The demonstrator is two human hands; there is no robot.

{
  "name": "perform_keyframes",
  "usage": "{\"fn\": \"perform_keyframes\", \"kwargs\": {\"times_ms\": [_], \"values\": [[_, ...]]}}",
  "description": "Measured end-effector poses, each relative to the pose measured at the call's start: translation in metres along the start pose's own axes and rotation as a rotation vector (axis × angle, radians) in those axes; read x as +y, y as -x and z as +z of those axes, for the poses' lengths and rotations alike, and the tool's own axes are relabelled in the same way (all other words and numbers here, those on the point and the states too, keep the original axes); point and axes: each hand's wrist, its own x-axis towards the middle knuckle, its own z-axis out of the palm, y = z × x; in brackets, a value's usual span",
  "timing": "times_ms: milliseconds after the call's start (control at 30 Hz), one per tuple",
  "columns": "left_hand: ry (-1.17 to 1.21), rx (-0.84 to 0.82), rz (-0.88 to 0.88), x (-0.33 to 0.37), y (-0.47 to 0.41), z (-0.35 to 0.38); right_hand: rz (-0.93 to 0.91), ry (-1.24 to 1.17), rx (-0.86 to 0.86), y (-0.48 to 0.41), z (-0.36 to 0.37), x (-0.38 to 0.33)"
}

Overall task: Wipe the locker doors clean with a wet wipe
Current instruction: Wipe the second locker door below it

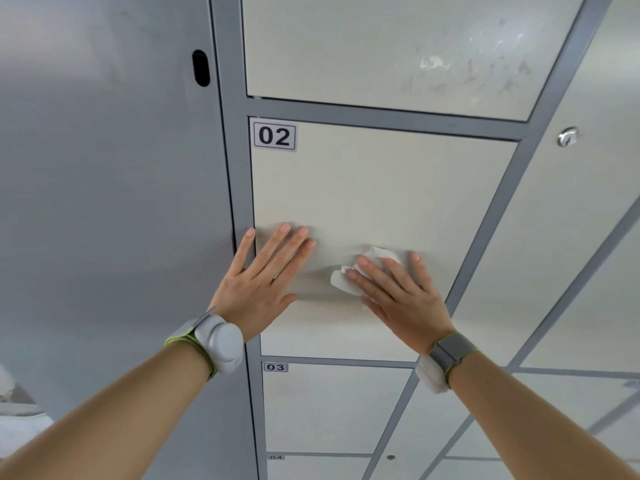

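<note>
The cream locker door marked 02 [374,195] fills the middle of the head view, set in a grey frame. My left hand [263,282] lies flat against the door's lower left part, fingers straight and spread, little finger over the frame edge. My right hand [398,292] presses a crumpled white wet wipe [346,275] flat onto the door's lower right part with straight fingers. The wipe sticks out to the left of and above my fingertips.
Above door 02 is another cream door [398,46] with smudged marks at its right. Doors 03 [332,407] and 04 [311,467] lie below. A grey side panel with a dark slot [201,68] stands left. A round lock [567,136] sits on the right-hand column.
</note>
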Motion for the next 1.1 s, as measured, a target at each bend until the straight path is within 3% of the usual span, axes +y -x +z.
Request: {"fn": "perform_keyframes", "kwargs": {"times_ms": [367,500,600,667,800,933,1033,1100], "values": [[-0.004,-0.007,0.003,0.001,0.000,0.000,-0.099,-0.096,-0.125,0.040,-0.001,-0.028],[0.009,0.005,0.007,0.000,-0.001,0.000,-0.023,-0.224,-0.029,0.023,-0.022,-0.017],[0.010,0.020,0.007,0.001,0.001,0.000,0.044,-0.299,-0.094,0.020,-0.028,-0.013],[0.020,0.022,0.007,0.001,0.001,0.000,0.227,-0.379,-0.141,0.023,-0.034,-0.017],[0.021,0.023,0.004,0.001,0.001,0.002,0.951,-0.600,-0.216,0.022,-0.054,-0.033],[0.033,0.034,0.012,0.002,0.002,0.001,1.695,-0.916,0.045,0.017,-0.066,-0.036],[0.053,0.042,0.007,0.001,0.000,0.002,1.892,-0.953,0.286,0.005,-0.069,-0.036],[0.064,0.048,0.010,0.001,0.000,0.003,1.855,-0.937,0.330,-0.008,-0.071,-0.043]]}}
